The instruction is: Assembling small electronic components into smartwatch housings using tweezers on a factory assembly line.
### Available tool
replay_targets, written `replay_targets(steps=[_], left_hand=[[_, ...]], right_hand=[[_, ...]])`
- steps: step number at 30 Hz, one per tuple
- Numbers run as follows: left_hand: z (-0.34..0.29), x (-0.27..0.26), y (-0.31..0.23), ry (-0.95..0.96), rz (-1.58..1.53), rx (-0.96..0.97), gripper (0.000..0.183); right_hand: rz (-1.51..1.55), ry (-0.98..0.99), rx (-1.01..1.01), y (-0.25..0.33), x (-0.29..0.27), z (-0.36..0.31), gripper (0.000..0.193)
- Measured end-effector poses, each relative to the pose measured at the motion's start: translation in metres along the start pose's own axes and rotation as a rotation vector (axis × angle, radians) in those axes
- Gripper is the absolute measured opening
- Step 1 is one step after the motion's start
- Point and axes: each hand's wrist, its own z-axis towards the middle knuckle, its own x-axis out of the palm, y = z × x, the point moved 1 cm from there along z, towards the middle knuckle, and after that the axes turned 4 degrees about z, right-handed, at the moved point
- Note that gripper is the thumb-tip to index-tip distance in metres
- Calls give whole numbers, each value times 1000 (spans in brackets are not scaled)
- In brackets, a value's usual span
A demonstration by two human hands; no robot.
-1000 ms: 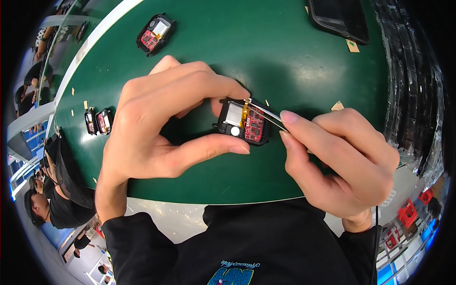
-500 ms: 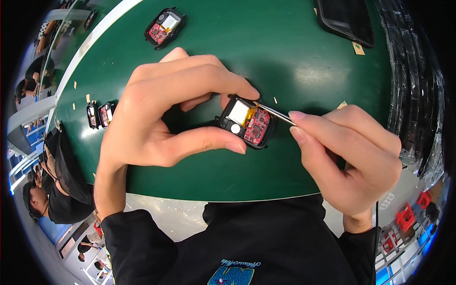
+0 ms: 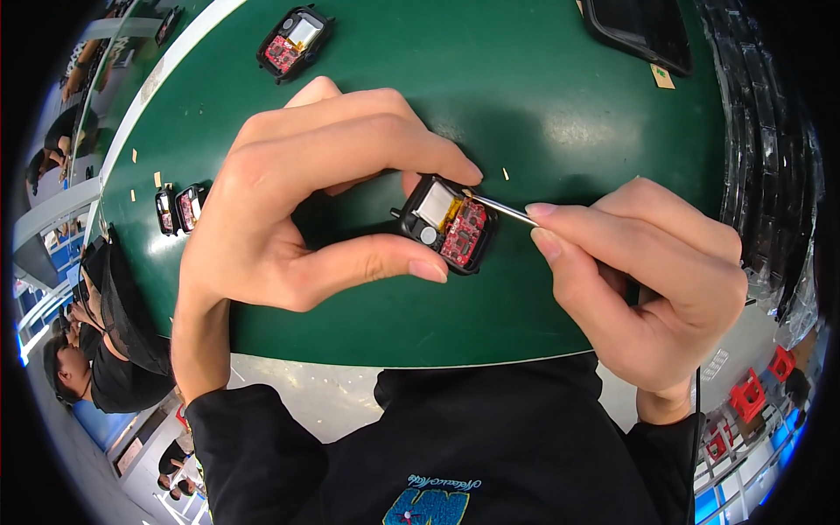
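Between the thumb and fingers of my left hand [image 3: 289,184] is an opened smartwatch case [image 3: 448,224], black, tilted above the table. A silver battery, a small round part, a red circuit board and amber flex tape show inside it. My right hand [image 3: 647,280] pinches tweezers [image 3: 507,210], a thin metal pair whose tip touches the case's upper edge by the amber tape. Whether the tips grip anything is too small to tell.
On the green table [image 3: 350,337] another open watch case [image 3: 295,44] lies at the far left, with two more watch parts [image 3: 179,210] beyond my left wrist. A black phone-like device [image 3: 639,35] lies far right, near stacked black plastic trays [image 3: 761,157]. A person [image 3: 96,359] sits at left.
The watch case has turned slightly and shifted a little left in my left hand. The tweezers' tip has moved slightly left with it, staying at the case's upper edge.
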Motion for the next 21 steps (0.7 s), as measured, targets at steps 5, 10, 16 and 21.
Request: replay_targets(steps=[5, 10, 16, 21], left_hand=[[3, -1, 0, -5, 31, 82, 63], [2, -1, -1, 9, 17, 63, 63], [2, -2, -4, 0, -7, 8, 64], [2, 0, -4, -10, -5, 6, 63]], right_hand=[[-17, 9, -7, 1, 0, 0, 24], [-18, 26, 23, 2, -1, 0, 25], [5, 4, 3, 0, 0, -1, 25], [-13, 19, -7, 0, 0, 0, 25]])
